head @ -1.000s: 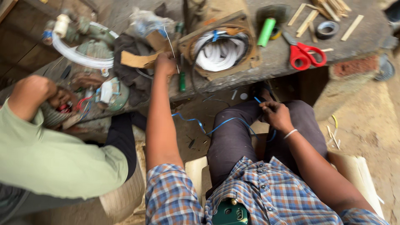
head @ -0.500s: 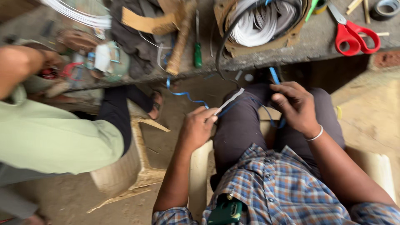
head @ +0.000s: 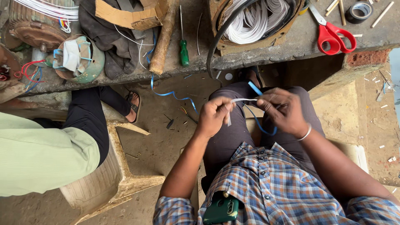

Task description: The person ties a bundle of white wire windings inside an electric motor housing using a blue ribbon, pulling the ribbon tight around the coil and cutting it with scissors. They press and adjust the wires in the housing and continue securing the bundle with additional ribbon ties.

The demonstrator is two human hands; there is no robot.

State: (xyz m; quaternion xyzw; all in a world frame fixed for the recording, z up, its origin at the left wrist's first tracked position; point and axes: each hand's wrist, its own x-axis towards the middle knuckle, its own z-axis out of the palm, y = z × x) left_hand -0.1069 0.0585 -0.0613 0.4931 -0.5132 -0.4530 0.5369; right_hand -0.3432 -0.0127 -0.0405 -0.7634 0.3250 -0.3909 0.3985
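Both your hands pinch one thin white strip [head: 243, 100] over your lap; left hand [head: 213, 116] grips one end, right hand [head: 283, 111] the other — its length runs straight between them; a blue strip [head: 255, 88] trails by the right.

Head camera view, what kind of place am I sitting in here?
Probably a motor rewinding or electrical repair workshop: a rough bench carries coiled white wire, a green screwdriver, red scissors and a motor housing.

floor: bare dirt [head: 166, 137] | bench: rough concrete slab [head: 291, 46] | seat: beige plastic chair [head: 112, 175]
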